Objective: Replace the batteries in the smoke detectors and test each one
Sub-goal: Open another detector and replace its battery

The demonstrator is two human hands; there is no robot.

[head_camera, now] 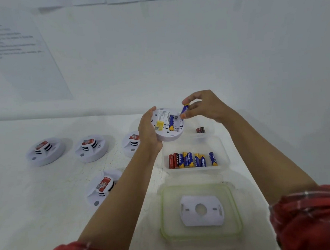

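Observation:
My left hand [148, 131] grips a round white smoke detector [167, 125] from its left side, back face up. One blue and yellow battery [171, 122] lies in its open compartment. My right hand [202, 106] pinches a second blue battery [184, 109] between thumb and fingers, tilted over the compartment's right edge. Below stands a clear tub [224, 156] holding several blue and red batteries [192, 159]. The detector's white mounting plate [202, 210] lies on a green-rimmed lid [162, 209].
Several other white smoke detectors rest on the white table: one at far left [46, 151], one beside it [91, 148], one behind my left wrist [131, 142], one nearer [103, 186]. Two red batteries [200, 130] lie behind the tub. A printed sheet [18, 57] hangs on the wall.

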